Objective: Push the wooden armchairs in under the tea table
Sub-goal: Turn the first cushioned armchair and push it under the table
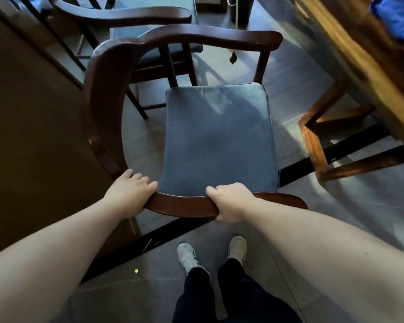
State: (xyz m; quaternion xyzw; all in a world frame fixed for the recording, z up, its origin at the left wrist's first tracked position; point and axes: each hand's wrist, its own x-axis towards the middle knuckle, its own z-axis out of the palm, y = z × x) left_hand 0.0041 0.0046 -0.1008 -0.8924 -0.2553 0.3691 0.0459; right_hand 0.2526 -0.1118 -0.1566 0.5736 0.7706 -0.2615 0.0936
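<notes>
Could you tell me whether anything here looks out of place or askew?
Yes: the near armchair stands out on the floor, turned side-on to the table at right, not under it. Both hands, left and right, grip its arm rail. Nothing looks spilled or damaged.

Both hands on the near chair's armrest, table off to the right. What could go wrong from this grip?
1. Both hands, left hand and right hand, grip one armrest only, so a push may swing the armchair instead of sliding it straight.
2. The far armrest sits close to the second armchair; they could knock.
3. The table's wooden base juts out low, and a chair leg might catch it.
</notes>
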